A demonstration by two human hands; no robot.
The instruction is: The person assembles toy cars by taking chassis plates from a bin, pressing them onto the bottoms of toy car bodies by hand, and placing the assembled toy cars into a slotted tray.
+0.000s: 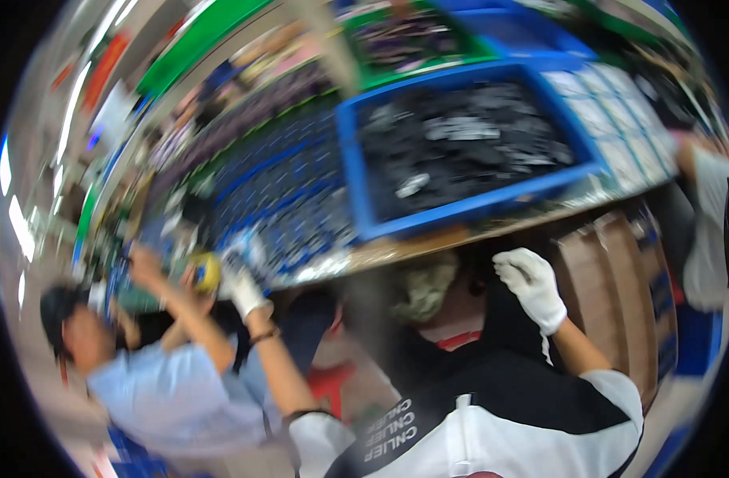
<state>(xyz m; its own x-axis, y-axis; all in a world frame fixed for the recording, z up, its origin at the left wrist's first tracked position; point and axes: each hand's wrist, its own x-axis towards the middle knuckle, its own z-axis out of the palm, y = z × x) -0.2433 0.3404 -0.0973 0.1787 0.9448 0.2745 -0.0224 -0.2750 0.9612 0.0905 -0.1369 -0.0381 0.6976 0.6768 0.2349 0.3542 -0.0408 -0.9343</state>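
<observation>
The picture was blurred by motion, so small details could not be read. A blue crate [468, 143] full of dark parts stood on the tabletop [428, 243], and I use this crate as the landmark. Below the crate and to its left, the left hand [241, 283], in a white glove, was raised at the tabletop edge; its fingers looked curled, but I cannot tell if it gripped anything. Just beside this hand, further from the crate, was a yellow object [206, 271], and the bare hand of another person [145, 263] in a light blue shirt reached up near it. Below the crate, a little to its right, the right hand [532, 287], also gloved in white, was held under the tabletop edge with the fingers bent loosely, holding nothing that I could see. A brown carton [611, 279] stood below the right corner of the crate, close behind the right hand.
</observation>
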